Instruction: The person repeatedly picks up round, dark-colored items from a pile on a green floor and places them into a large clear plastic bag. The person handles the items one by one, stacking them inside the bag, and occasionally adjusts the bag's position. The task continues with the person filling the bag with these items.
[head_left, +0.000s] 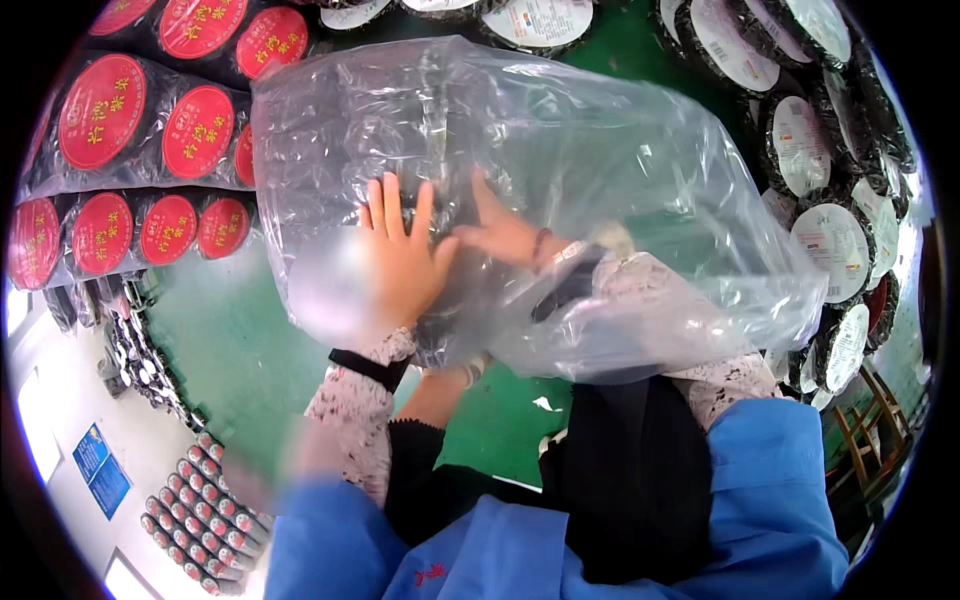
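A large clear plastic bag (600, 127) lies before me, its left part filled with stacked packs of dark dried goods (375, 142), each wrapped in film. My left hand (405, 262) rests flat on the outside of the bag with its fingers spread over the packs. Inside the bag, my right hand (499, 229) shows through the film, thumb apart from the fingers, its fingertips against the side of the packs. The loose right part of the bag drapes over my right forearm. Glare and a blur hide the bag's lower left.
Filled bags of red-labelled packs (105, 112) lie at the upper left. Loose white-labelled round packs (832, 251) are heaped on the right, with more along the top. Green floor (217, 322) shows between. A wooden stool (870, 435) stands at lower right; stacked packs (202, 517) stand at lower left.
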